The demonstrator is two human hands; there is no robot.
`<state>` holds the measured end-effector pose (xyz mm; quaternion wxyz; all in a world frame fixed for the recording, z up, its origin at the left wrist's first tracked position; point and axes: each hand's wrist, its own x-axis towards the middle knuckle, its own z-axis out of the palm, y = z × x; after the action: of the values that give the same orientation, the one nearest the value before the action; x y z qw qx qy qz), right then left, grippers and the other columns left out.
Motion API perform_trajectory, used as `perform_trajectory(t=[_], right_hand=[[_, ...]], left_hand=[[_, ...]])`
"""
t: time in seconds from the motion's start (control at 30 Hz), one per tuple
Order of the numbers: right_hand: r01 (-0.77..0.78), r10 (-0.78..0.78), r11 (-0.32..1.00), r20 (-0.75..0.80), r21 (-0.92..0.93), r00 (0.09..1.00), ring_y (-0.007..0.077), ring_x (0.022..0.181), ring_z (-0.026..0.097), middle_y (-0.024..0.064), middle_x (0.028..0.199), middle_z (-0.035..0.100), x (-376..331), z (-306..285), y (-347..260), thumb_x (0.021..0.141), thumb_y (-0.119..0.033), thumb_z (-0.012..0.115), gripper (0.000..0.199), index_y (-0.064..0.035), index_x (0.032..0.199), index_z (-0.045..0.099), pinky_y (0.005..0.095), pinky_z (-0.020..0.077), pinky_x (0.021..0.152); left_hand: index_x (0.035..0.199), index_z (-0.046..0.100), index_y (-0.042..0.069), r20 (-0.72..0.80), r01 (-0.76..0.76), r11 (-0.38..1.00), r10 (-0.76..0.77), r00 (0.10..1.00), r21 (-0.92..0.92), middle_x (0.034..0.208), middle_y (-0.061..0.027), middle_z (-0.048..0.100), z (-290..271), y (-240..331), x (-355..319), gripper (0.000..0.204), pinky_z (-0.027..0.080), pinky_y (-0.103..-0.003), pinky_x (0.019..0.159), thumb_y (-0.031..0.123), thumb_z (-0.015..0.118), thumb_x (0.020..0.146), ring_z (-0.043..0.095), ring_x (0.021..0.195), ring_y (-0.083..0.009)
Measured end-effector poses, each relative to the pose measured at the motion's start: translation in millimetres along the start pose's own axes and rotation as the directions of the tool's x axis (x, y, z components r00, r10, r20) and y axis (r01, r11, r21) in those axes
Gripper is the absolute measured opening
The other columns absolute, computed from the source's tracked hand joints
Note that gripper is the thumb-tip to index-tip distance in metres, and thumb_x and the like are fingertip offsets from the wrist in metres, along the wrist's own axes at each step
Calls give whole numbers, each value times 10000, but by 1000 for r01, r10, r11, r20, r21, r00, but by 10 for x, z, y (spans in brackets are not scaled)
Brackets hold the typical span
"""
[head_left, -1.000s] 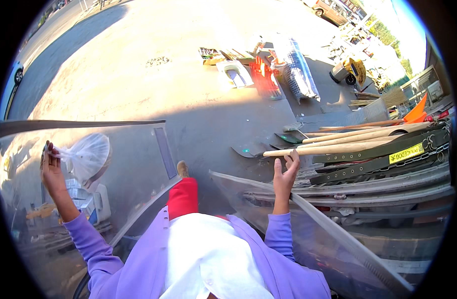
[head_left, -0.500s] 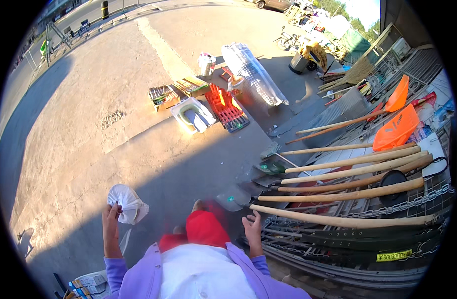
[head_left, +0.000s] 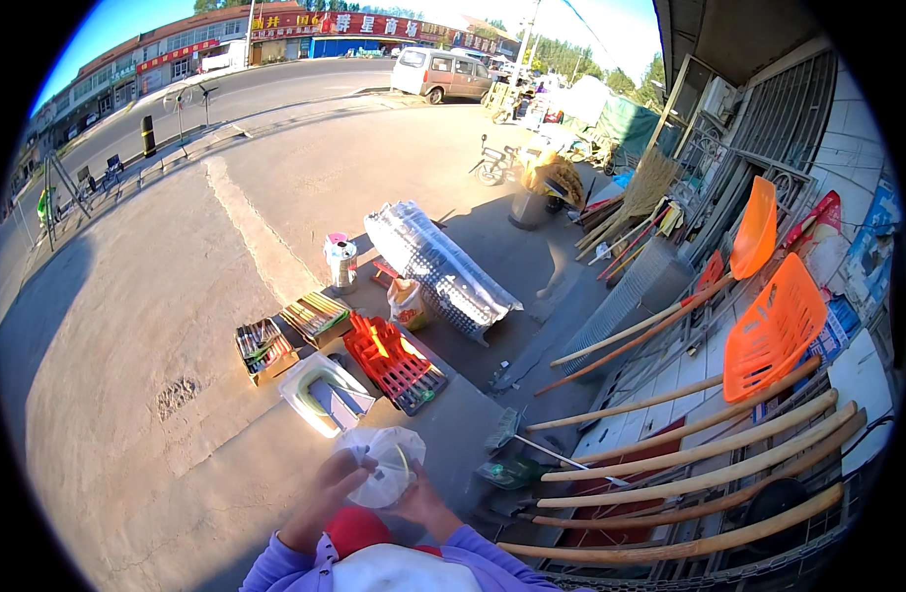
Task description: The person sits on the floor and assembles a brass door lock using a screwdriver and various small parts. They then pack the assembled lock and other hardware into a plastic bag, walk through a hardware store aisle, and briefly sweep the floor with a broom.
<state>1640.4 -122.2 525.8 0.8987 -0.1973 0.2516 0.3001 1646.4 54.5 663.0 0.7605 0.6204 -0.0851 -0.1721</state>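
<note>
A white, thin, see-through plastic bag is in front of my body, rounded and puffed out. A pale yellow-green curved strip shows on or through it; I cannot make out what that is. My left hand pinches the bag at its left side, fingers drawn together. On the lower right edge, my right hand grips it with the thumb up, while the other fingers are partly hidden by the bag.
Beyond the bag lie a white tray, a crate of red-handled tools and boxes of tools. A wrapped roll lies behind. Long wooden handles and orange shovel blades fill the right side.
My left hand has brought the bag from the left to the middle. My right hand has left the wooden handles' side and come to the bag. The view has tilted up, showing the street.
</note>
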Motion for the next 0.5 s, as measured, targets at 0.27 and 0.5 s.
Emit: perform_trajectory(t=[0.27,0.5], right_hand=[[525,-531,621,180,-583,828,302,1101,431,98,1193,450,517,-869,-970,783,-552,424,600,-110,1189,450,503,330,937],[266,-441,584,-25,-767,897,199,1074,468,117,1150,485,-44,-709,-2347,790,-333,595,540,-34,1201,413,322,370,923]], left_hand=[[1115,456,-15,595,-314,851,3,803,420,1031,-153,532,579,-341,1598,414,386,-324,849,227,589,807,510,976,-262],[1049,482,-3,865,-499,831,44,499,246,956,-168,538,1205,93,2880,321,407,-369,783,210,554,820,520,878,-320]])
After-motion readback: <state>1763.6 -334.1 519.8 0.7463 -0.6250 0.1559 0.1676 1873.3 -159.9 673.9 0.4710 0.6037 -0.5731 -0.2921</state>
